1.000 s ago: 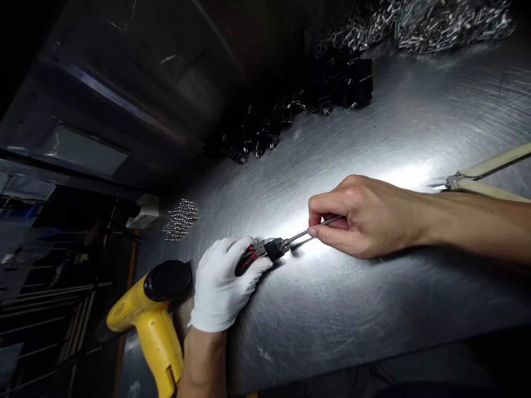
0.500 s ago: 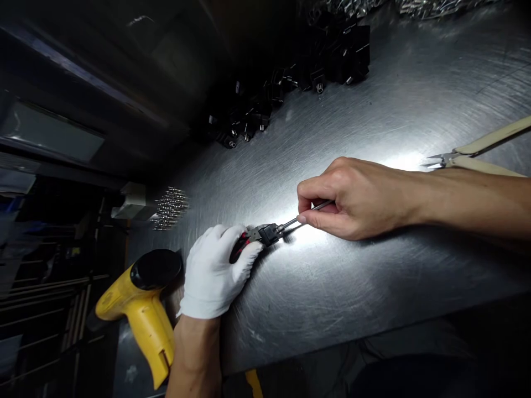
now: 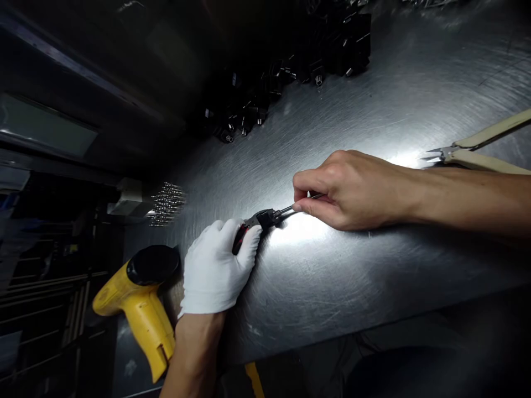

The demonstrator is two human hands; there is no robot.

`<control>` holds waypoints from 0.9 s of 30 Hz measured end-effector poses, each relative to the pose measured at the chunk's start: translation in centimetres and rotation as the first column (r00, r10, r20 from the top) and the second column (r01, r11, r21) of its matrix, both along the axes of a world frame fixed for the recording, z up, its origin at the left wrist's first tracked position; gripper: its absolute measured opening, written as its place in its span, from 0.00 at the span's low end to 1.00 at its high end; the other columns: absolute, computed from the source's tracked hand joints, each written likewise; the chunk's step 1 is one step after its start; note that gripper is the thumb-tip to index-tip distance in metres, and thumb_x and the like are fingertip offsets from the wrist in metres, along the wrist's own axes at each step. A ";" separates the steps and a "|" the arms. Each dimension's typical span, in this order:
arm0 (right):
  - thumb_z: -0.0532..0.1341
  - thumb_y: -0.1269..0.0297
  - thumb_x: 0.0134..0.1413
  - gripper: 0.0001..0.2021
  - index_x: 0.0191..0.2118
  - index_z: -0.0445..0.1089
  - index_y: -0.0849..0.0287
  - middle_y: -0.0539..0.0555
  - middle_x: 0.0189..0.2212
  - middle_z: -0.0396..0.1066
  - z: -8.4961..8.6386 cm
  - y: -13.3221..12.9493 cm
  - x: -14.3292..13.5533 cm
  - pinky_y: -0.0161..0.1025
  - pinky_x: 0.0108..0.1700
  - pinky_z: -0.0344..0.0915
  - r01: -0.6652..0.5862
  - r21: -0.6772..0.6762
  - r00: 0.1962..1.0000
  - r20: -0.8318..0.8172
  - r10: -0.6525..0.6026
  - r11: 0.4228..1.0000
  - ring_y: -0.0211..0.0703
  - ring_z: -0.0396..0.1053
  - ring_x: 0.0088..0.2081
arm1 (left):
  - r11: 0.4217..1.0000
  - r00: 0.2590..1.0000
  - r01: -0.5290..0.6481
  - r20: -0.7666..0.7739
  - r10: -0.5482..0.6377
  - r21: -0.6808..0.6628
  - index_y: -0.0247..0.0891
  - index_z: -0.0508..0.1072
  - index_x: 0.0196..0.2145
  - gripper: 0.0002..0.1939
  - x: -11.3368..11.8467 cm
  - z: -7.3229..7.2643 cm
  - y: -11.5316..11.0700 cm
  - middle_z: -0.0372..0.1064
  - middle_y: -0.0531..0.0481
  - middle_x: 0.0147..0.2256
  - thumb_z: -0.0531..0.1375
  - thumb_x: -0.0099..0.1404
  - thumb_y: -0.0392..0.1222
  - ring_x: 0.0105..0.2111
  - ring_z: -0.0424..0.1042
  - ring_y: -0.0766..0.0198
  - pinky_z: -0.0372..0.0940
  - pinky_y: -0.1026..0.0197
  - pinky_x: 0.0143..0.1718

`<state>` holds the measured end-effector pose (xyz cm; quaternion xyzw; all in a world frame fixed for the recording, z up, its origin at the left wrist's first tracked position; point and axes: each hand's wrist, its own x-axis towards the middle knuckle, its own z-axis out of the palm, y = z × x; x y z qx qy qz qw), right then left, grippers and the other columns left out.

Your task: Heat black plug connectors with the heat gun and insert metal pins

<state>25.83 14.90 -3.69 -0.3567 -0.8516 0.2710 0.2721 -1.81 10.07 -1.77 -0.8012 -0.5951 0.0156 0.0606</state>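
My left hand (image 3: 218,262), in a white glove, is closed around red-and-black handled pliers (image 3: 241,239). At the pliers' jaws sits a small black part (image 3: 267,218), pointing to the right. My bare right hand (image 3: 338,190) pinches a thin metal rod (image 3: 287,210) between thumb and fingers. The rod's left end meets the black part; its other end is hidden in my palm. Both hands are low over the metal table (image 3: 315,287).
Black parts (image 3: 332,55) are piled at the back. White-handled pliers (image 3: 448,153) lie beyond my right forearm. A yellow scanner-like tool (image 3: 145,315) stands left of my left wrist. Small metal pins (image 3: 167,203) are grouped at the left, beside a pale block (image 3: 129,196).
The pliers and black part have turned slightly and moved up in view. My right hand has shifted a little left and up, still pinching the rod.
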 end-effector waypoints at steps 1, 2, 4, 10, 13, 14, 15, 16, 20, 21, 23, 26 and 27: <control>0.60 0.70 0.60 0.07 0.34 0.76 0.59 0.45 0.21 0.69 0.0 0.0 -0.1 0.36 0.25 0.53 0.011 0.012 1.000 0.009 -0.011 1.000 0.32 0.60 0.22 | 1.000 1.000 -0.021 -0.012 0.021 -0.005 0.40 0.73 0.38 0.19 0.2 0.1 0.0 0.67 0.50 0.30 0.52 0.73 0.57 0.30 0.66 0.61 0.55 0.60 0.30; 0.60 0.69 0.61 0.07 0.34 0.76 0.59 0.45 0.20 0.69 0.0 -0.1 -0.2 0.36 0.25 0.52 0.020 0.024 1.000 0.019 -0.020 1.000 0.32 0.59 0.22 | 0.999 0.999 -0.041 -0.023 0.041 -0.011 0.40 0.73 0.37 0.20 0.4 0.1 0.0 0.66 0.50 0.30 0.52 0.73 0.58 0.29 0.66 0.61 0.54 0.60 0.30; 0.60 0.69 0.62 0.08 0.33 0.75 0.59 0.46 0.20 0.68 -0.1 -0.1 -0.3 0.37 0.25 0.51 0.038 0.051 0.998 0.038 -0.040 0.998 0.32 0.58 0.21 | 0.997 0.996 -0.077 -0.041 0.076 -0.024 0.41 0.72 0.35 0.20 0.9 0.3 -0.1 0.65 0.50 0.29 0.52 0.73 0.58 0.28 0.65 0.61 0.52 0.60 0.29; 0.58 0.66 0.64 0.10 0.33 0.75 0.59 0.47 0.20 0.69 -0.3 -0.3 -0.5 0.36 0.26 0.52 0.061 0.078 0.996 0.064 -0.066 0.995 0.33 0.59 0.21 | 0.989 0.987 -0.144 -0.073 0.141 -0.044 0.41 0.65 0.30 0.21 2.0 0.8 -0.7 0.62 0.51 0.27 0.50 0.73 0.59 0.23 0.59 0.64 0.46 0.60 0.27; 0.59 0.66 0.64 0.09 0.33 0.75 0.59 0.47 0.20 0.69 -0.5 -0.4 -0.5 0.36 0.26 0.52 0.073 0.094 0.995 0.055 -0.078 0.993 0.33 0.60 0.21 | 0.986 0.983 -0.165 -0.085 0.161 -0.034 0.42 0.64 0.29 0.22 2.3 0.9 -1.0 0.61 0.51 0.26 0.50 0.73 0.60 0.22 0.56 0.63 0.44 0.59 0.27; 0.59 0.65 0.64 0.09 0.33 0.75 0.59 0.46 0.20 0.69 -0.5 -0.4 -0.5 0.36 0.26 0.52 0.078 0.100 0.995 0.052 -0.084 0.992 0.33 0.60 0.21 | 0.985 0.981 -0.172 -0.091 0.169 -0.032 0.42 0.64 0.29 0.22 2.4 0.9 -1.1 0.61 0.51 0.25 0.49 0.73 0.60 0.22 0.56 0.63 0.43 0.59 0.27; 0.59 0.65 0.64 0.09 0.33 0.75 0.59 0.46 0.20 0.69 -0.6 -0.4 -0.6 0.36 0.26 0.51 0.085 0.106 0.995 0.051 -0.091 0.991 0.33 0.60 0.21 | 0.983 0.979 -0.180 -0.097 0.177 -0.032 0.42 0.65 0.29 0.22 2.5 1.0 -1.1 0.61 0.51 0.25 0.49 0.73 0.60 0.22 0.56 0.62 0.43 0.59 0.27; 0.59 0.65 0.63 0.09 0.33 0.75 0.58 0.46 0.20 0.69 -0.6 -0.5 -0.6 0.36 0.26 0.51 0.092 0.111 0.994 0.054 -0.098 0.990 0.33 0.60 0.22 | 0.981 0.977 -0.189 -0.104 0.185 -0.033 0.43 0.65 0.29 0.22 2.7 1.0 -1.1 0.61 0.51 0.25 0.49 0.73 0.60 0.22 0.56 0.62 0.42 0.59 0.27; 0.59 0.64 0.63 0.09 0.33 0.75 0.58 0.47 0.20 0.68 -0.6 -0.6 -0.8 0.36 0.26 0.50 0.118 0.130 0.989 0.070 -0.128 0.984 0.34 0.59 0.22 | 0.976 0.971 -0.215 -0.116 0.209 -0.044 0.43 0.66 0.28 0.24 3.2 1.3 -1.2 0.63 0.50 0.25 0.49 0.73 0.62 0.21 0.58 0.61 0.42 0.59 0.26; 0.60 0.64 0.63 0.09 0.34 0.76 0.58 0.47 0.20 0.68 -0.6 -0.7 -0.8 0.37 0.26 0.50 0.123 0.134 0.988 0.072 -0.133 0.983 0.34 0.59 0.22 | 0.974 0.969 -0.223 -0.117 0.216 -0.049 0.43 0.66 0.28 0.24 3.4 1.3 -1.2 0.64 0.50 0.25 0.49 0.72 0.62 0.21 0.59 0.61 0.42 0.59 0.26; 0.60 0.63 0.63 0.09 0.34 0.76 0.58 0.47 0.20 0.68 -0.6 -0.8 -0.8 0.37 0.26 0.49 0.133 0.143 0.987 0.073 -0.145 0.981 0.35 0.58 0.22 | 0.969 0.965 -0.240 -0.120 0.231 -0.063 0.43 0.66 0.27 0.24 3.7 1.5 -1.2 0.65 0.49 0.24 0.49 0.72 0.63 0.21 0.59 0.61 0.43 0.59 0.25; 0.59 0.63 0.63 0.10 0.35 0.76 0.58 0.47 0.19 0.67 -0.6 -1.0 -0.9 0.37 0.26 0.48 0.148 0.147 0.984 0.076 -0.160 0.978 0.34 0.58 0.21 | 0.966 0.965 -0.250 -0.101 0.242 -0.073 0.43 0.67 0.27 0.25 4.2 1.7 -1.2 0.66 0.50 0.23 0.49 0.72 0.63 0.19 0.59 0.61 0.43 0.59 0.24; 0.59 0.62 0.64 0.10 0.35 0.76 0.58 0.47 0.19 0.67 -0.6 -1.0 -0.9 0.37 0.26 0.47 0.153 0.147 0.983 0.079 -0.166 0.977 0.34 0.57 0.21 | 0.965 0.965 -0.252 -0.092 0.245 -0.074 0.43 0.67 0.27 0.25 4.3 1.8 -1.3 0.66 0.50 0.22 0.49 0.72 0.63 0.18 0.58 0.62 0.43 0.59 0.24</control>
